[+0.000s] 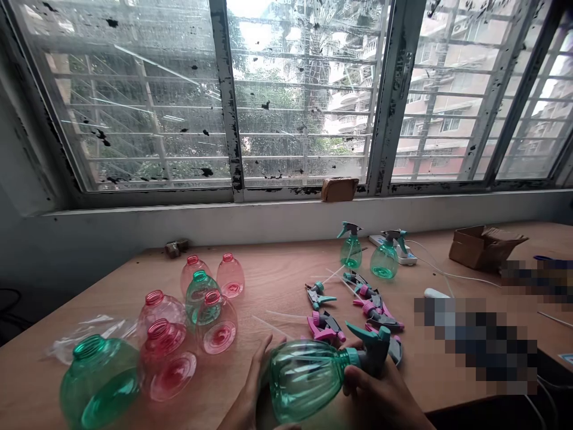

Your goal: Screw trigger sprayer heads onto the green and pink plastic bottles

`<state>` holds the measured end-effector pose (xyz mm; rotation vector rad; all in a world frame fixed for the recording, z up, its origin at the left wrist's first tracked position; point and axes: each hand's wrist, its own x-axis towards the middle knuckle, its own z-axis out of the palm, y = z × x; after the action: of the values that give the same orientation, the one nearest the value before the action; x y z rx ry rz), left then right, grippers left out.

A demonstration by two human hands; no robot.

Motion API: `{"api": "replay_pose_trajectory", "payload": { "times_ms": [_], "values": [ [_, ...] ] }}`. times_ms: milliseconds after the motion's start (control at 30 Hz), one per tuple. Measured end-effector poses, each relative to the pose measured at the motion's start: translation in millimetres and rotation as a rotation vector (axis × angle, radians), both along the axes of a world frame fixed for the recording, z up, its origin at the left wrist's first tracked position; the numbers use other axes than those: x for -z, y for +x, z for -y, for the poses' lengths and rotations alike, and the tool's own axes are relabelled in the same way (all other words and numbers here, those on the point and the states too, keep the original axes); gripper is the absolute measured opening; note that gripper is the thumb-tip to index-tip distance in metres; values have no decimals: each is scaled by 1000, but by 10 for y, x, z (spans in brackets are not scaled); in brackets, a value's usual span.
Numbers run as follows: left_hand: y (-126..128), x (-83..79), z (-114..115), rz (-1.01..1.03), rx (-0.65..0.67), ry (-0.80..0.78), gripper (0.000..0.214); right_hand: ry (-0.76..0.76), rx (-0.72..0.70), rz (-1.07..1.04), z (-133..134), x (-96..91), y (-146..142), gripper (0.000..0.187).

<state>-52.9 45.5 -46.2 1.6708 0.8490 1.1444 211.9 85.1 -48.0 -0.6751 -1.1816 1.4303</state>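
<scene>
A green see-through spray bottle (302, 377) lies on its side at the near edge of the wooden table (277, 280). My left hand (250, 388) wraps round its body. My right hand (380, 397) grips the neck and the teal and grey trigger head (373, 349) fitted to it. Just behind the bottle lie several loose pink and teal trigger heads (353, 310) with thin dip tubes.
Several empty pink and green bottles (179, 334) stand at the left, beside a clear plastic bag (89, 331). Two finished green spray bottles (369, 254) stand at the back near a white power strip (405, 257). A cardboard box (483, 245) sits far right, below the windows.
</scene>
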Motion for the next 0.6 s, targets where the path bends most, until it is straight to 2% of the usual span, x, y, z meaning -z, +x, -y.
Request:
{"api": "replay_pose_trajectory", "payload": {
  "times_ms": [133, 300, 433, 467, 600],
  "values": [
    [-2, -100, 19, -65, 21, -31, 93, 10, 15, 2, 3, -11, 3, 49],
    [8, -94, -5, 31, 49, -48, 102, 2, 9, 22, 7, -31, 6, 49],
    [-16, -65, 4, 62, 55, -80, 80, 2, 7, 25, 5, -17, 11, 49],
    [-19, -63, 17, 73, 45, -101, 80, 6, 13, 26, 4, -11, 13, 49],
    [11, -62, 65, 123, 47, -143, 104, 8, 28, 47, 4, -3, 12, 49]
  ]
}}
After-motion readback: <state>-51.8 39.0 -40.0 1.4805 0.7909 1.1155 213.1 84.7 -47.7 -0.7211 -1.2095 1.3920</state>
